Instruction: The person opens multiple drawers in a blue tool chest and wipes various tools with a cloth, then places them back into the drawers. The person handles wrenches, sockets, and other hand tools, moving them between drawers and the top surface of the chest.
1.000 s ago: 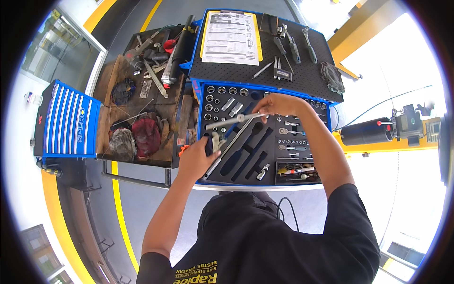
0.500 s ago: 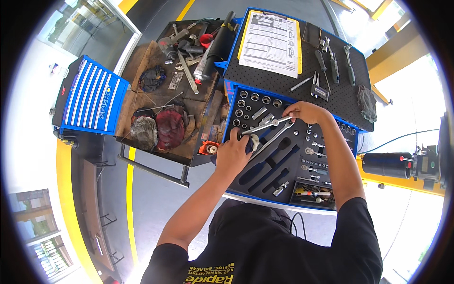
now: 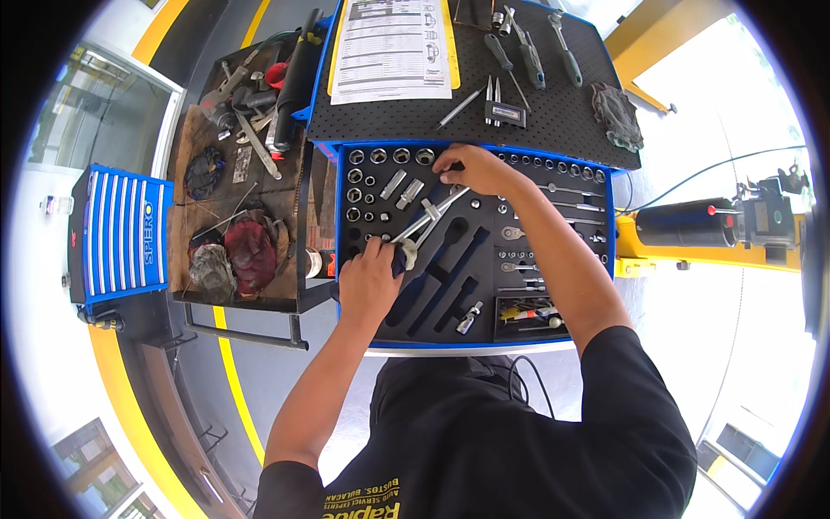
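The blue tool cart carries a black perforated mat on its far half and a foam socket tray on its near half. On the mat lie a printed sheet at the far-left corner, screwdrivers along the far edge, and a dark rag at the right edge.

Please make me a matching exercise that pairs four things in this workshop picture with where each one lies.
Things:
1. paper form
2. chrome ratchet
3. red rag
4. blue tool chest

Places:
A. on the cluttered brown side tray
B. at the far left, beside that tray
C. on the black perforated mat
D. over the foam drawer, held by both hands

Pairs: 1-C, 2-D, 3-A, 4-B
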